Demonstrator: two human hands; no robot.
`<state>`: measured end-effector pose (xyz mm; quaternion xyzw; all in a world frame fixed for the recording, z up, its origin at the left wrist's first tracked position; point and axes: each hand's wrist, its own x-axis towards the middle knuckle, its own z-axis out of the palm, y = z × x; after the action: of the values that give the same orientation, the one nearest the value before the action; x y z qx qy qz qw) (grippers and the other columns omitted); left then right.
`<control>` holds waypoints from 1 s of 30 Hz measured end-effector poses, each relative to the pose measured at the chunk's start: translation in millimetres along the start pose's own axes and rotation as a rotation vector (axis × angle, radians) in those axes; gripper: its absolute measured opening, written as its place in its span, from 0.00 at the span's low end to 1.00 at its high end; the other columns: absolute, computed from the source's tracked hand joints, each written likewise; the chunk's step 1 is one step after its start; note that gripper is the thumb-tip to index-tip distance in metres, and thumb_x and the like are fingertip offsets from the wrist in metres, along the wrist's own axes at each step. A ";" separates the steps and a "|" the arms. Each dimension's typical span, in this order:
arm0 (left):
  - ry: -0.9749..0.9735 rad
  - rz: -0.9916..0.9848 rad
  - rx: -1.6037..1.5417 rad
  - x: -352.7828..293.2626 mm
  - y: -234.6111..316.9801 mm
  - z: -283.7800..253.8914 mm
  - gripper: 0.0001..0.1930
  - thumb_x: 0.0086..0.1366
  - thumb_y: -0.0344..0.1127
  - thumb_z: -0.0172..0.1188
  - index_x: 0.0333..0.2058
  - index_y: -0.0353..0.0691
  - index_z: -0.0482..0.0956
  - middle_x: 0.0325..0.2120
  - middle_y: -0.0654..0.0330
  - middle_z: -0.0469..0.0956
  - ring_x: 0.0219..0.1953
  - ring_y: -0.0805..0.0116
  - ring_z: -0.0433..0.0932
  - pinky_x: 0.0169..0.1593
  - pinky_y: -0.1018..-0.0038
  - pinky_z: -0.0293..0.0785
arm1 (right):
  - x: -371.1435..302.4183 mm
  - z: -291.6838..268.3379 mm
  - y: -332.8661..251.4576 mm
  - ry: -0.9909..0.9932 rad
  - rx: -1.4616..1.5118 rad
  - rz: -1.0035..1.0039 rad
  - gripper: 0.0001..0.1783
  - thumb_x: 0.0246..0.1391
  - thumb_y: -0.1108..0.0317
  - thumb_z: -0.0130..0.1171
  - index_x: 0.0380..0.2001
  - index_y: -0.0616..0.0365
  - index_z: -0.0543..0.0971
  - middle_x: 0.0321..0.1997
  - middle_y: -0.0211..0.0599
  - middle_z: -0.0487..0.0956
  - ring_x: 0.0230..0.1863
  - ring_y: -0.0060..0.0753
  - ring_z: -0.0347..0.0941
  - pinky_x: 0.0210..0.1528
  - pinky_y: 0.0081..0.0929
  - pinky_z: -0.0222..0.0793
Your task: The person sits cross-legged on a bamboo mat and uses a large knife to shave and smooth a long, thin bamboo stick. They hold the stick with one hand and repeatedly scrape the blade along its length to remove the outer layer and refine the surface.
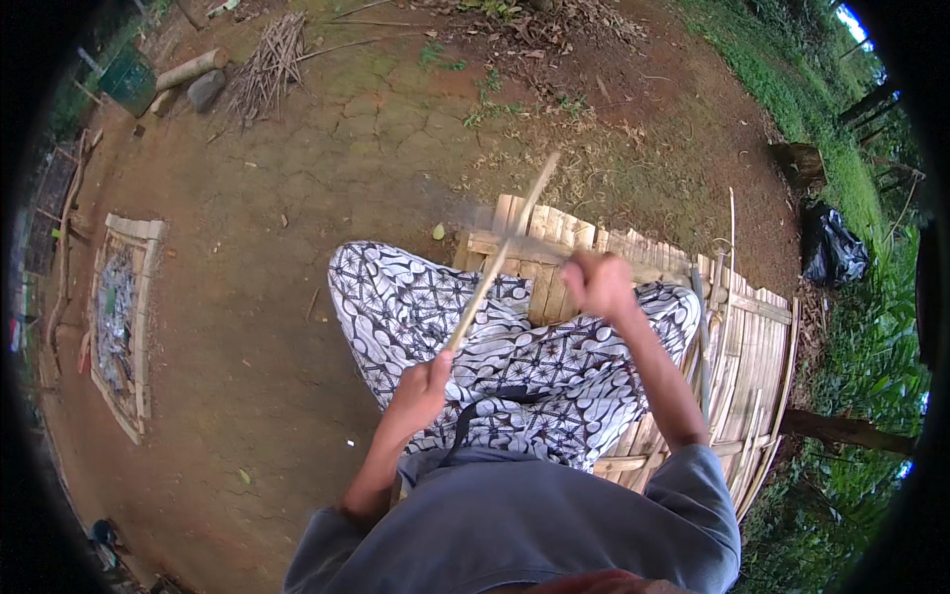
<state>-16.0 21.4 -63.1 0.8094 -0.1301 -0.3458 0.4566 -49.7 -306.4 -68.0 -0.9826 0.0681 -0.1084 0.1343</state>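
Note:
My left hand (420, 394) is closed around the lower end of a long, thin bamboo strip (485, 284), which slants up and away over my lap. My right hand (600, 285) is closed on the handle of a knife, mostly hidden by the fingers. Motion smears its grey blade (529, 245), which reaches left across the strip's upper half. Whether the edge touches the strip, I cannot tell. Both hands are above my crossed legs in black-and-white patterned cloth (505, 371). Under me is a slatted bamboo bench (747, 346).
By my right knee lies a long dark piece (704, 342), with a thin upright stick (732, 223) beyond. Shavings (633, 178) litter the ground ahead. A black plastic bag (833, 246) sits right, a bamboo-framed ash pit (146, 297) left, and a twig pile (272, 64) far left.

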 end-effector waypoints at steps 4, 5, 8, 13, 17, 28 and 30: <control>0.034 0.021 -0.059 -23.9 -0.7 -14.6 0.27 0.70 0.48 0.42 0.23 0.29 0.73 0.12 0.44 0.69 0.15 0.52 0.66 0.25 0.60 0.64 | 18.6 -4.4 99.2 0.218 0.139 0.575 0.32 0.64 0.44 0.38 0.23 0.61 0.78 0.12 0.36 0.72 0.12 0.35 0.68 0.19 0.34 0.67; 0.078 0.044 0.015 -24.7 5.6 -19.5 0.26 0.70 0.48 0.42 0.24 0.29 0.74 0.12 0.45 0.69 0.16 0.51 0.68 0.25 0.60 0.64 | 12.1 -0.2 104.6 0.283 0.238 0.630 0.33 0.64 0.44 0.38 0.22 0.61 0.77 0.12 0.36 0.71 0.12 0.33 0.67 0.18 0.32 0.65; 0.209 0.140 0.167 -8.1 17.1 -21.9 0.25 0.69 0.47 0.46 0.25 0.28 0.73 0.12 0.48 0.67 0.16 0.56 0.71 0.24 0.62 0.65 | -7.5 1.1 88.9 0.396 0.676 0.730 0.31 0.64 0.44 0.41 0.17 0.59 0.70 0.12 0.29 0.67 0.13 0.21 0.64 0.15 0.23 0.57; 0.157 0.132 0.481 10.0 43.2 -44.4 0.24 0.67 0.51 0.49 0.27 0.33 0.77 0.17 0.45 0.74 0.23 0.45 0.75 0.29 0.57 0.69 | -15.6 -5.9 63.4 0.437 0.844 0.670 0.26 0.63 0.49 0.48 0.18 0.57 0.68 0.12 0.25 0.66 0.13 0.16 0.61 0.14 0.19 0.53; 0.081 0.101 0.721 7.0 64.6 -69.4 0.24 0.64 0.58 0.51 0.30 0.41 0.80 0.21 0.50 0.77 0.26 0.48 0.76 0.35 0.57 0.72 | -27.4 -21.8 22.2 0.408 0.774 0.580 0.20 0.58 0.56 0.57 0.20 0.59 0.70 0.13 0.24 0.67 0.14 0.14 0.60 0.16 0.18 0.53; -0.242 0.475 1.129 10.0 152.2 -110.0 0.23 0.47 0.59 0.66 0.20 0.41 0.81 0.16 0.54 0.76 0.25 0.51 0.78 0.27 0.59 0.69 | -56.7 -29.9 -78.4 0.130 0.868 0.131 0.29 0.28 0.56 0.80 0.29 0.61 0.74 0.31 0.35 0.80 0.31 0.24 0.73 0.35 0.24 0.68; -0.297 0.514 1.153 14.1 163.0 -106.9 0.23 0.43 0.57 0.68 0.18 0.39 0.79 0.16 0.54 0.76 0.25 0.51 0.78 0.27 0.60 0.69 | -69.1 -19.0 -90.2 -0.033 0.989 0.177 0.28 0.26 0.60 0.81 0.26 0.62 0.74 0.37 0.42 0.81 0.40 0.29 0.77 0.44 0.29 0.72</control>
<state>84.0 -6.1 102.5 0.8113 -0.5462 -0.2084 -0.0059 -111.5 -213.8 -38.4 -0.7934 0.0896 -0.1002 0.5936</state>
